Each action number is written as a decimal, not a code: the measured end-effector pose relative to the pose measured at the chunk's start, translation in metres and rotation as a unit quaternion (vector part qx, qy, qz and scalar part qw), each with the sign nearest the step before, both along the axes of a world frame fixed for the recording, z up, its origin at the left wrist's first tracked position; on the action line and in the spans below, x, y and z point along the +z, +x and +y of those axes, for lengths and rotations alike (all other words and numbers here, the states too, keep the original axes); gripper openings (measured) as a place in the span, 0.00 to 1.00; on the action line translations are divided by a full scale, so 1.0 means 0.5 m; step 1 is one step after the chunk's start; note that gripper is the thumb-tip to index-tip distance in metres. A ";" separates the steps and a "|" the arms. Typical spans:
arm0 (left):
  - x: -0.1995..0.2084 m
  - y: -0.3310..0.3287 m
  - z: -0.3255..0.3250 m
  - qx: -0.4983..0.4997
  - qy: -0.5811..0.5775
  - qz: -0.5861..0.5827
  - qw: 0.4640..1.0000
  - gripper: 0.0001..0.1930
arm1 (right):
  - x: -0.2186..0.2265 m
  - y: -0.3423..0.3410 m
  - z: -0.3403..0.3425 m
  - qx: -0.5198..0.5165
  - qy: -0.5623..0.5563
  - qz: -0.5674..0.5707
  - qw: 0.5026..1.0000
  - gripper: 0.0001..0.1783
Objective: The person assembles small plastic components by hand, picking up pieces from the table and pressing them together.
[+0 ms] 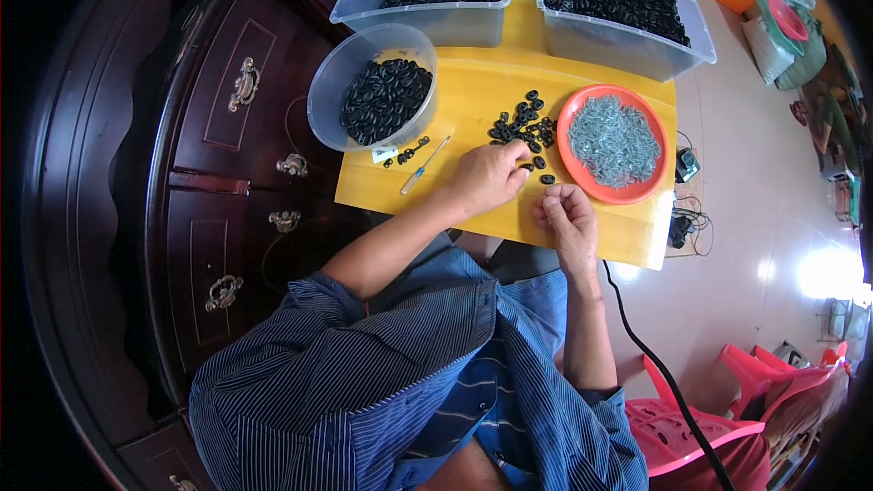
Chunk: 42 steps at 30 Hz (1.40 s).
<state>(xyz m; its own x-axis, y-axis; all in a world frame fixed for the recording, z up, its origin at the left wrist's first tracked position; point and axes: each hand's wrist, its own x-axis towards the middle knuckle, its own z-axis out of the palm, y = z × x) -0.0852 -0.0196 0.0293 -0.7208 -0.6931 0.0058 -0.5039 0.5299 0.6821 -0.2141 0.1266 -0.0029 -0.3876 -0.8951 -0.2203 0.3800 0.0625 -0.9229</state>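
My left hand reaches over the yellow tabletop to the near edge of a loose pile of small black oval pieces with holes. Its thumb and forefinger close about one black oval piece. Further right, my right hand hovers by the table's near edge with fingers curled and pressed together; what they hold, if anything, is too small to make out. A single black oval piece lies between the hands. Beside the right hand, an orange-red plate holds many thin silvery metal pins.
A round clear tub of black pieces stands left on the yellow table. Two rectangular bins full of black parts stand at the back. A screwdriver and joined black pieces lie left. Dark drawers flank the table.
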 end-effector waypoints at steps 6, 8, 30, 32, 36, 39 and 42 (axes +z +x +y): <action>-0.015 -0.043 -0.014 -0.028 -0.157 0.074 0.984 0.11 | -0.005 -0.002 -0.001 0.001 0.008 -0.007 1.000 0.05; -0.014 -0.061 -0.022 -0.046 -0.165 0.053 0.984 0.11 | -0.004 -0.002 0.000 -0.005 0.014 -0.007 1.000 0.05; -0.008 -0.084 -0.039 -0.047 -0.148 -0.081 0.985 0.06 | -0.007 -0.002 0.000 -0.001 0.010 0.018 1.000 0.06; -0.012 -0.084 -0.042 -0.051 -0.151 -0.075 0.984 0.06 | -0.007 -0.001 0.001 -0.003 0.010 0.018 1.000 0.06; -0.020 -0.079 -0.041 -0.062 -0.148 -0.075 0.984 0.07 | -0.004 0.002 0.000 -0.008 0.008 0.019 1.000 0.06; -0.012 -0.064 -0.025 -0.055 -0.113 -0.036 0.991 0.07 | -0.009 0.000 0.002 -0.012 0.011 0.020 1.000 0.06; -0.005 -0.056 -0.016 -0.064 0.054 0.055 0.995 0.06 | -0.007 0.003 -0.001 -0.029 -0.013 0.005 0.999 0.07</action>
<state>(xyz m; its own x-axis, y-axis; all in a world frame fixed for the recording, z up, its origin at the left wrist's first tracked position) -0.1133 -0.0276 0.0266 -0.8028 -0.5959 0.0200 -0.3562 0.5062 0.7854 -0.2125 0.1262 -0.0065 -0.4408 -0.8765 -0.1936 0.3723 0.0177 -0.9279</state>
